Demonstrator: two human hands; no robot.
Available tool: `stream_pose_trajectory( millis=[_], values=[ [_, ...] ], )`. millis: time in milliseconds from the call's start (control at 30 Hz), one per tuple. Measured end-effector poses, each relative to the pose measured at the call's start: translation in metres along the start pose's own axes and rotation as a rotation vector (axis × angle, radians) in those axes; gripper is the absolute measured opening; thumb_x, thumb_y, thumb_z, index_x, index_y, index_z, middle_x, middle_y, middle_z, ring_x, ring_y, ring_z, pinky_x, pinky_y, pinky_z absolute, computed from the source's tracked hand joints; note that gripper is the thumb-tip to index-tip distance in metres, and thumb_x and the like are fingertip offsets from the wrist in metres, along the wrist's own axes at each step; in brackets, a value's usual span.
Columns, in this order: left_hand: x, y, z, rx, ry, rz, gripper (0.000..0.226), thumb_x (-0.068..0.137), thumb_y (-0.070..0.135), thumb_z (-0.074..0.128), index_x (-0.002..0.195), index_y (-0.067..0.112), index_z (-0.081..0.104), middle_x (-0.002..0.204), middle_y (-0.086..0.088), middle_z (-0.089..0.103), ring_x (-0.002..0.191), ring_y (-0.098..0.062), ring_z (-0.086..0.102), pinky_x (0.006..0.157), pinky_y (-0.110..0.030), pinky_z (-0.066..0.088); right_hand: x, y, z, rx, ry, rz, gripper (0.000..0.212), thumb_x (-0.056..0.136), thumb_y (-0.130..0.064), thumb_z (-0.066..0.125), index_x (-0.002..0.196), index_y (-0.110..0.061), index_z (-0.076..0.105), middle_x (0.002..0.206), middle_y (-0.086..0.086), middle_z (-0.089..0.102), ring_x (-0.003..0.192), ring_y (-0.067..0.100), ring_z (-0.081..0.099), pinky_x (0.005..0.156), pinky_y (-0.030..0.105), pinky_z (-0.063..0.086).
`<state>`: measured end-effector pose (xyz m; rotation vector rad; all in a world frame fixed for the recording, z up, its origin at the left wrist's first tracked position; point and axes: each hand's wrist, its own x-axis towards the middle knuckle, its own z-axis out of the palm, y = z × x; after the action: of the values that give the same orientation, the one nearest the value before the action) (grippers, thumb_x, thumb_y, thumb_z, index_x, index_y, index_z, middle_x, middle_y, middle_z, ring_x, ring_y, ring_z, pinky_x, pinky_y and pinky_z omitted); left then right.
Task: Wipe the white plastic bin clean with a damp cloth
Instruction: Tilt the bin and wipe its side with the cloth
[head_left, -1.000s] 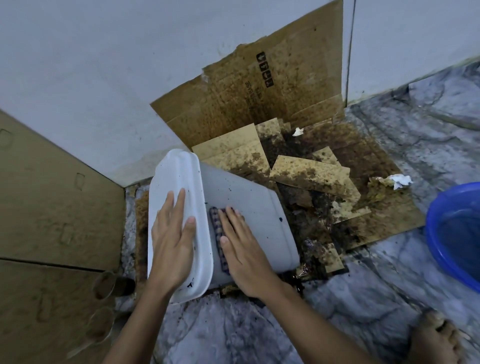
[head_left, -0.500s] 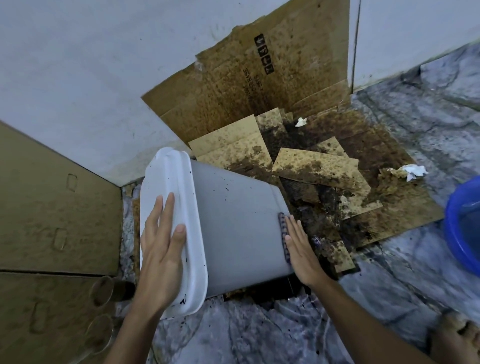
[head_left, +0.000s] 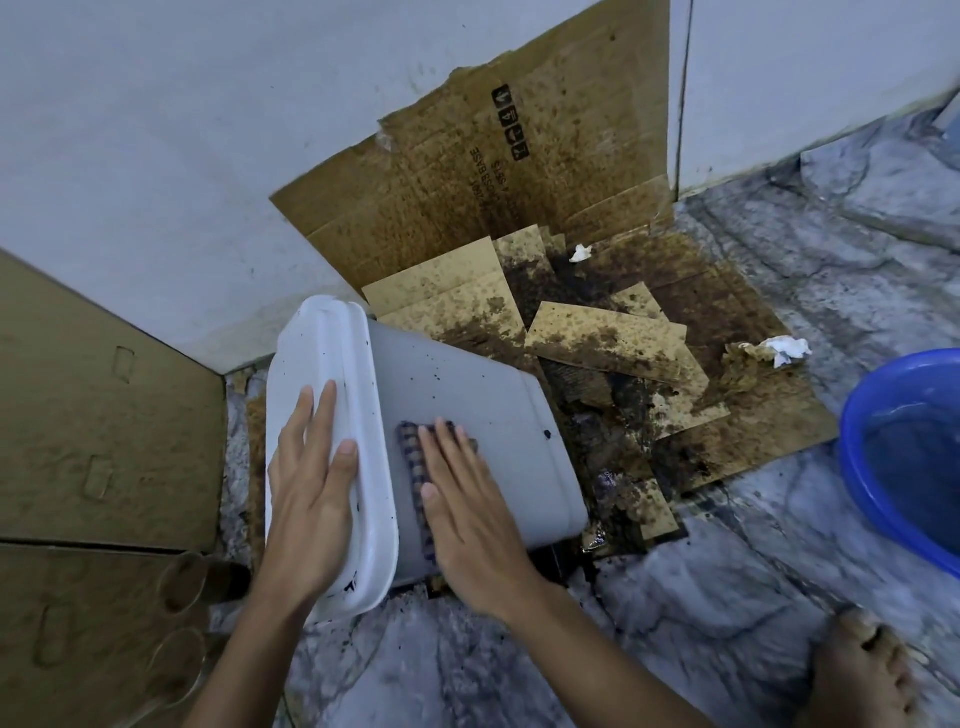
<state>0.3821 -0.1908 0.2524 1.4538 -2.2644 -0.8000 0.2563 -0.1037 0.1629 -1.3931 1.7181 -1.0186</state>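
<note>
Lying position of bin: the white plastic bin (head_left: 467, 415) is tipped on its side on the floor, low and left of centre in the view, with its broad end at 9 o'clock and its narrower end at 3 o'clock.
Bin surface: smooth, hard plastic; the upturned side wall is flat with rounded corners and dotted with dark specks.
Broad end: a glossy white rounded-rectangle flange (head_left: 332, 364) with a raised ridge; whether it is a lid or a base cannot be told.
Cloth: a dark checked cloth (head_left: 413, 467) with a coarse woven texture lies flat on the side wall just beside the flange, mostly hidden under the right hand.
Left hand: the left hand (head_left: 311, 499) lies palm down on the flange, fingers straight and pointing to 12 o'clock, thumb at the ridge; it grips nothing.
Right hand: the right hand (head_left: 467, 509) is spread flat, fingers straight toward 11 o'clock, pressing the cloth onto the wall; no finger curls round it.
Stained cardboard (head_left: 493, 171): flattened corrugated sheets at 1 o'clock of the bin, blotched dark brown, one leaning on the white wall (head_left: 156, 156).
Tissue: a crumpled white wad (head_left: 789, 351) on the cardboard at 2 o'clock.
Basin: a round blue plastic basin (head_left: 904, 452) at 3 o'clock, well apart from the bin.
Floor: veined grey marble (head_left: 727, 597), dirt-smeared near the bin.
Box: a plain brown carton (head_left: 104, 415) at 9 o'clock.
</note>
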Motion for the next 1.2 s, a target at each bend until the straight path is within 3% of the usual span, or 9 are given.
stream_pose_trajectory(
  millis=[300, 600, 767, 933, 1067, 1200],
  values=[
    [0.000, -0.008, -0.003, -0.018, 0.002, -0.019, 0.050, 0.099, 0.062, 0.025, 0.147, 0.067, 0.013, 0.161, 0.036, 0.002, 0.151, 0.003, 0.000, 0.125, -0.051, 0.007, 0.005, -0.005, 0.004, 0.042, -0.004, -0.054, 0.056, 0.110, -0.046, 0.019, 0.160, -0.039, -0.005, 0.167, -0.022, -0.016, 0.149, -0.005, -0.022, 0.126, 0.032, -0.006],
    [0.000, -0.007, -0.002, -0.003, 0.009, -0.019, 0.052, 0.097, 0.064, 0.025, 0.147, 0.067, 0.012, 0.161, 0.037, 0.002, 0.151, 0.004, 0.000, 0.125, -0.051, 0.007, 0.004, 0.103, 0.000, 0.002, 0.078, 0.197, 0.066, 0.094, -0.071, -0.004, 0.154, -0.045, -0.014, 0.163, -0.026, -0.020, 0.148, -0.008, -0.024, 0.129, 0.037, -0.001],
    [0.001, -0.006, -0.001, -0.006, 0.010, -0.012, 0.053, 0.097, 0.063, 0.025, 0.148, 0.065, 0.013, 0.161, 0.037, 0.001, 0.151, 0.004, 0.000, 0.125, -0.049, 0.008, 0.004, 0.133, -0.005, 0.091, 0.106, 0.336, 0.054, 0.100, -0.058, 0.012, 0.149, -0.048, -0.007, 0.165, -0.021, -0.011, 0.151, -0.003, -0.015, 0.128, 0.040, 0.002],
    [0.001, -0.005, -0.002, -0.006, 0.004, -0.021, 0.053, 0.096, 0.065, 0.025, 0.148, 0.066, 0.012, 0.160, 0.038, 0.000, 0.151, 0.004, -0.001, 0.125, -0.052, 0.008, 0.004, 0.109, -0.005, 0.065, 0.082, 0.324, 0.055, 0.101, -0.052, 0.009, 0.150, -0.041, -0.011, 0.164, -0.020, -0.018, 0.146, -0.007, -0.025, 0.127, 0.036, -0.005],
    [0.001, -0.003, -0.002, -0.007, 0.001, -0.018, 0.053, 0.096, 0.065, 0.024, 0.148, 0.067, 0.012, 0.159, 0.039, 0.000, 0.151, 0.004, -0.002, 0.125, -0.055, 0.008, 0.001, 0.064, 0.002, -0.020, 0.039, 0.218, 0.055, 0.105, -0.047, 0.002, 0.156, -0.038, -0.016, 0.163, -0.020, -0.026, 0.145, -0.007, -0.031, 0.126, 0.031, -0.011],
    [0.000, -0.001, -0.002, -0.010, 0.006, -0.010, 0.052, 0.096, 0.065, 0.024, 0.147, 0.067, 0.013, 0.160, 0.038, 0.001, 0.151, 0.005, -0.001, 0.125, -0.053, 0.007, 0.004, 0.024, 0.003, -0.019, 0.025, 0.093, 0.055, 0.107, -0.047, 0.005, 0.158, -0.039, -0.013, 0.164, -0.024, -0.022, 0.147, -0.006, -0.029, 0.125, 0.029, -0.011]
  ],
)
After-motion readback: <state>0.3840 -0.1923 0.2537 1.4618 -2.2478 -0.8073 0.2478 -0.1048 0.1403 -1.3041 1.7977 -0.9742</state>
